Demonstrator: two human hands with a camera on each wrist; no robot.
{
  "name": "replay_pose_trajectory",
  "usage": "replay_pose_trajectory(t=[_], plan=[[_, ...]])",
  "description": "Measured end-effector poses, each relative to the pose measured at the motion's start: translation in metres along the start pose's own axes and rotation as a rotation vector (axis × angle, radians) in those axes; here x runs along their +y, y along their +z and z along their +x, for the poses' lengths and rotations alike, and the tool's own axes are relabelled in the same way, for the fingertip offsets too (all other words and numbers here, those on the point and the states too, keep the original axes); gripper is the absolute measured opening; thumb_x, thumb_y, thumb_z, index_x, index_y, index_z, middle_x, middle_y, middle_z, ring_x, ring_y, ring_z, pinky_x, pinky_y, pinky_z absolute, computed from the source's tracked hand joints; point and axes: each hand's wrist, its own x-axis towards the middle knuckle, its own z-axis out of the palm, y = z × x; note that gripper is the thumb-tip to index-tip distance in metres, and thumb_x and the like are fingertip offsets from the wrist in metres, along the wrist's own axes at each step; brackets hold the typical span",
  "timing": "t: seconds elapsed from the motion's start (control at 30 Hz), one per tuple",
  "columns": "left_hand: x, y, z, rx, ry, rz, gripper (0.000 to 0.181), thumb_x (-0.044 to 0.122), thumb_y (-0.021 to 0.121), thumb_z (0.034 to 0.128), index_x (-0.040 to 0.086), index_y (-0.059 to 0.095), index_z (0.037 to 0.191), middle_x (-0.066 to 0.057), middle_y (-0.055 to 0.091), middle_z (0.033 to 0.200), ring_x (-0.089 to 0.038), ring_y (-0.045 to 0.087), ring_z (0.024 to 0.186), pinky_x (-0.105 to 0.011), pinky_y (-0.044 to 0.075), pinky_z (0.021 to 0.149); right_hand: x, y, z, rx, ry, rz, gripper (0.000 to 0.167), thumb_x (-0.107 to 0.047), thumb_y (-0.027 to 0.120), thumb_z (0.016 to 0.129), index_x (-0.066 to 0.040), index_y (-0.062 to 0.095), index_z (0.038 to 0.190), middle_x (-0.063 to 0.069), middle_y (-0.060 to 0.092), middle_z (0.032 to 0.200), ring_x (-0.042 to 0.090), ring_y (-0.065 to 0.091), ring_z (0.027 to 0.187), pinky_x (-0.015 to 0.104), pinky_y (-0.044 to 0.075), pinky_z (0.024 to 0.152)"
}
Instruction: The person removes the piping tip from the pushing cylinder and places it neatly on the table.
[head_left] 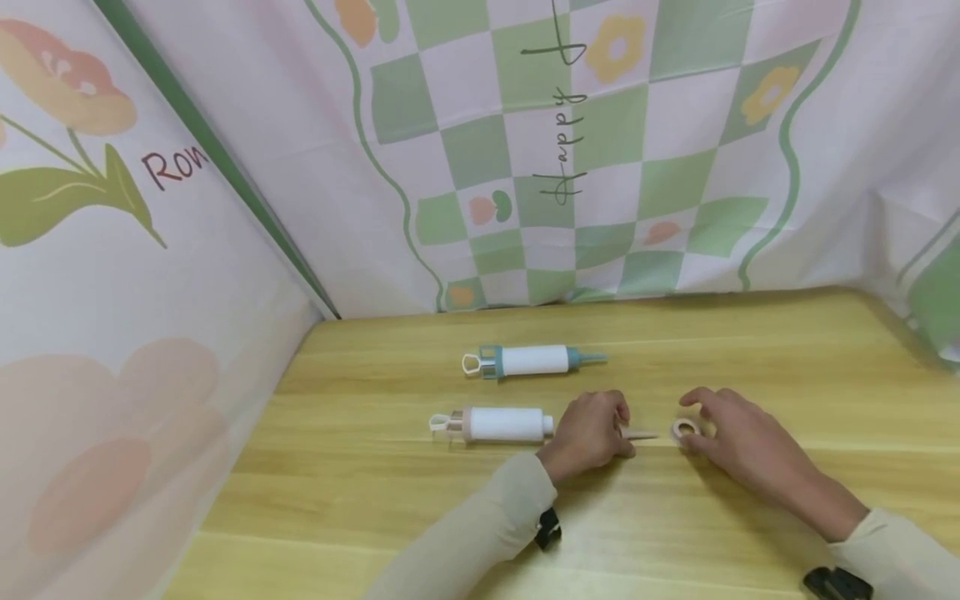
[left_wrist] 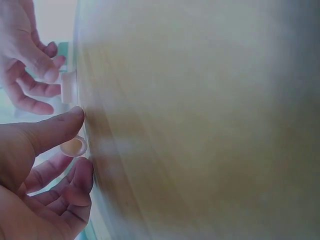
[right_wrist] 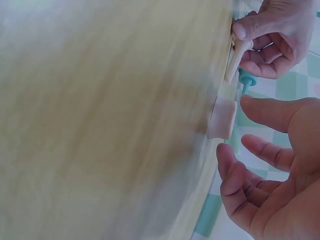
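A thin beige nozzle [head_left: 640,435] lies on the wooden table beside my left hand [head_left: 592,429]. The left thumb and fingers stand around its wide end [left_wrist: 74,146], with a gap visible between them; exact contact is unclear. To the right, a short pale ring [head_left: 684,429] stands between the parted thumb and fingers of my right hand [head_left: 738,437]. From the right wrist camera, the ring [right_wrist: 223,118] appears apart from the fingertips. Left of my left hand lies a white tube [head_left: 506,424] with a beige end and a loop handle.
Behind the hands lies a similar white tube with teal ends [head_left: 534,359] and a thin teal tip. A patterned cloth [head_left: 525,167] hangs along the table's back edge, and another printed cloth [head_left: 135,292] hangs at the left.
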Motion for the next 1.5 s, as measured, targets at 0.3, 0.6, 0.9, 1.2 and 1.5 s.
replay_pose_trajectory(t=[0.3,0.6,0.9,1.2,1.5], plan=[[-0.001,-0.001,-0.001,-0.008,-0.019,-0.025,0.034,0.019,0.092,0.0724,0.016,0.066,0.093,0.013,0.055,0.068,-0.001,0.051,0.06,-0.015,0.041,0.057,-0.003,-0.002,-0.002,-0.009,0.023,-0.003,0.048,-0.023,0.079,0.085,0.0,0.06,0.123,0.022,0.063,0.101,0.036,0.062,0.086,0.052,0.052,0.065],[-0.002,-0.005,0.001,0.013,0.004,0.006,0.04,0.023,0.095,0.0675,0.017,0.069,0.097,0.012,0.053,0.071,-0.002,0.05,0.065,-0.015,0.039,0.059,-0.009,-0.007,-0.002,-0.008,0.038,-0.018,0.051,-0.028,0.078,0.086,0.0,0.059,0.125,0.024,0.063,0.104,0.038,0.062,0.087,0.053,0.053,0.064],[0.001,-0.021,-0.002,0.04,0.046,0.014,0.045,0.029,0.093,0.0713,0.016,0.071,0.108,0.005,0.057,0.096,-0.004,0.047,0.074,-0.016,0.04,0.063,-0.016,-0.013,0.002,-0.01,0.046,-0.013,0.053,-0.029,0.078,0.087,0.0,0.058,0.127,0.026,0.061,0.105,0.039,0.062,0.086,0.054,0.053,0.062],[-0.004,-0.04,-0.012,0.053,0.061,-0.026,0.047,0.031,0.091,0.074,0.016,0.069,0.113,0.002,0.062,0.114,-0.006,0.055,0.095,-0.017,0.046,0.079,-0.024,-0.013,0.007,0.016,0.012,0.001,0.051,-0.025,0.077,0.088,0.0,0.058,0.128,0.032,0.056,0.112,0.039,0.063,0.089,0.051,0.054,0.061],[-0.016,-0.074,-0.015,0.092,0.075,-0.038,0.047,0.03,0.088,0.0776,0.014,0.07,0.118,0.002,0.062,0.119,-0.01,0.057,0.108,-0.021,0.047,0.087,-0.03,-0.02,0.011,-0.026,0.007,0.03,0.051,-0.027,0.074,0.091,0.0,0.057,0.13,0.032,0.055,0.116,0.046,0.058,0.1,0.058,0.052,0.069]])
